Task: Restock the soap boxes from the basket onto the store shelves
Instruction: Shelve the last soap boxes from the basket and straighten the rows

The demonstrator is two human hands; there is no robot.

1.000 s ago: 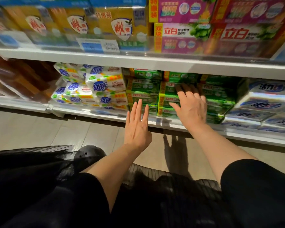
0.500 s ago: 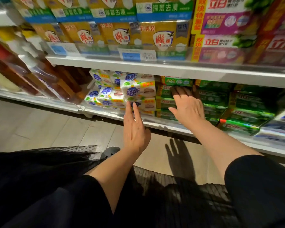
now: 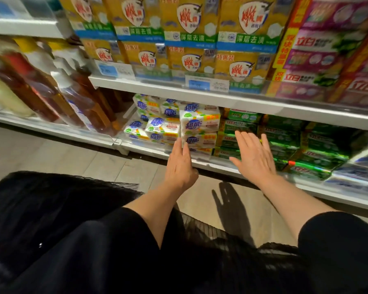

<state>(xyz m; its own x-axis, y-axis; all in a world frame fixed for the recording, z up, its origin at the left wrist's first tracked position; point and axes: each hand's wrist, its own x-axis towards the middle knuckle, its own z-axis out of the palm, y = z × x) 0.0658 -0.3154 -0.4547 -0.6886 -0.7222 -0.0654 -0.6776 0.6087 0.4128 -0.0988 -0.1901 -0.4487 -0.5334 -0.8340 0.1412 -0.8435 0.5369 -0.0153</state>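
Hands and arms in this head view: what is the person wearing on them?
Nothing on the left hand or right hand: no gloves, rings or watch show. Both forearms are bare. Black sleeves end near the elbows, and the rest of the clothing below is black too.

bottles (image 3: 51, 90) at 10 o'clock are pure blur, price tags (image 3: 207, 84) unreadable, and the right hand (image 3: 254, 158) covers part of the green soap boxes (image 3: 285, 136)
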